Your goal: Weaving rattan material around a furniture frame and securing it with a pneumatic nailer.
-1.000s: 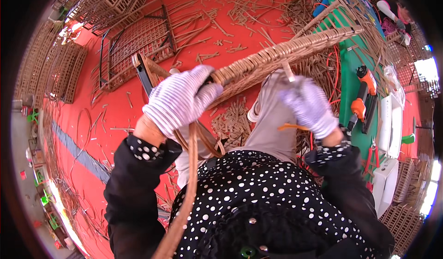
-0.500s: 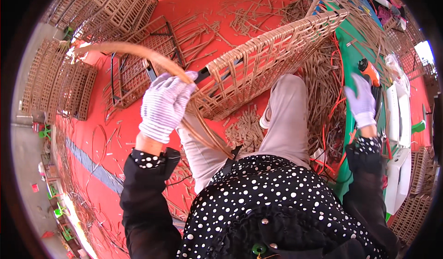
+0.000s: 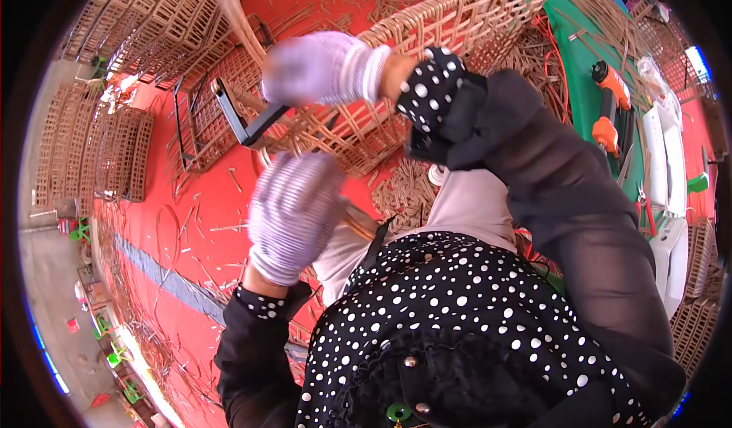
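Because its cuff (image 3: 431, 89) overlaps the panel (image 3: 459, 17), the right hand (image 3: 319, 69) may snag. Its finger grip, and the left hand's (image 3: 296, 216), I can't tell.

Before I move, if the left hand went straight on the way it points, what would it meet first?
For the left hand, most likely the woven panel, just beyond its knuckles; depth is unclear, so they may be touching.

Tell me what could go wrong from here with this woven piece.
The right hand is close to the bare black frame end, so it might knock or snag there. The blurred strand reaching up past that hand could tangle in the open-weave panel. Loose offcuts lie near the white shoe, perhaps making footing slippery.
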